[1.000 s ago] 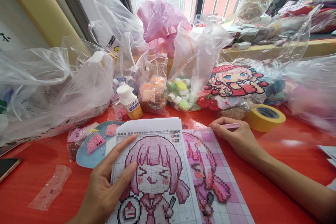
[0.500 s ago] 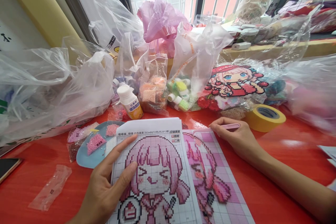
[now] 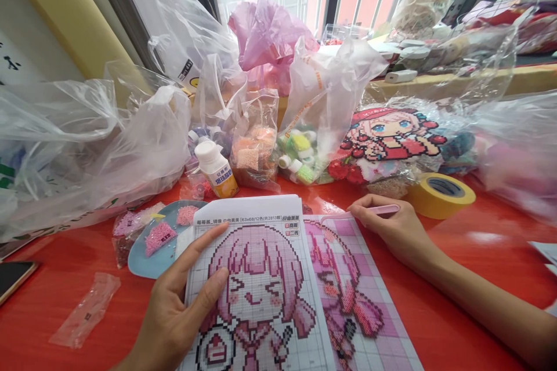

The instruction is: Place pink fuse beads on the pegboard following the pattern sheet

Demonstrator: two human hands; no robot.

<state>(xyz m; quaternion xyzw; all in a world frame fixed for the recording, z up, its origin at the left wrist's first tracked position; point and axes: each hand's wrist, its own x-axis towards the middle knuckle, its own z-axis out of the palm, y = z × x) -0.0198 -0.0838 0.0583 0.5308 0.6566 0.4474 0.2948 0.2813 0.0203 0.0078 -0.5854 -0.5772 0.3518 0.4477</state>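
Rests left hand (image 3: 172, 298) at near left, thumb and forefinger apart on printed chart (image 3: 256, 278) – cannot tell grip beneath. Bends right hand (image 3: 394, 232), pinching pink tool (image 3: 383, 209) narrowly at far edge of bead pattern (image 3: 348, 293). Shows pink packets (image 3: 161, 237) on blue tray (image 3: 145, 266), left – orange packets (image 3: 251, 157) in clear bag (image 3: 270, 105), bottles (image 3: 304, 171) in white bag (image 3: 328, 90), far centre.

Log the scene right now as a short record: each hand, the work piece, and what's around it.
Left hand: spread over the left side of the printed chart
Right hand: holding a slim pink tool near the top of the bead picture
Bead picture: partly covered by the chart
Blue tray: beyond the left hand, bearing packets of pink beads
Yellow tape roll: on the red table, beyond the right hand
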